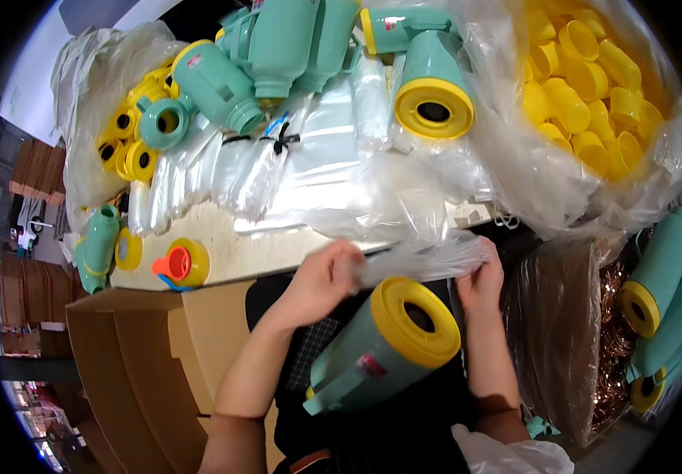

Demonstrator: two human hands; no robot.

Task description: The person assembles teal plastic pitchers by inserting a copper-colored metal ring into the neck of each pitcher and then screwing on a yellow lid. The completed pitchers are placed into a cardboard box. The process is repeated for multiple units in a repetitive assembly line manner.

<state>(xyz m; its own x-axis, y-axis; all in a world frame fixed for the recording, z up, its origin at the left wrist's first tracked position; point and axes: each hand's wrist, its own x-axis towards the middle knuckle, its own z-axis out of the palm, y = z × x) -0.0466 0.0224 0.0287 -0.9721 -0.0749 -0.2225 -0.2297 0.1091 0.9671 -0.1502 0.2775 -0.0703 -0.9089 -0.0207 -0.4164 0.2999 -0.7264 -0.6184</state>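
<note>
My left hand (326, 278) and my right hand (483, 278) are both closed on the gathered edge of a clear plastic bag (412, 257). The bag stretches between them, and its loose part spreads up over the table's front edge. Just below it, a green jug body (364, 365) with a yellow ring-shaped end rests tilted across my lap, its yellow end toward my hands. A dark hole shows in the middle of that end. Neither hand touches the jug.
Stacked clear bags (321, 158) lie on the table (230, 237), with green jugs (281, 47) behind. A large bag of yellow cups (586, 87) stands at right. An open cardboard box (139, 371) is at left. More green jugs (657, 268) stand beside the wrapped bundle at right.
</note>
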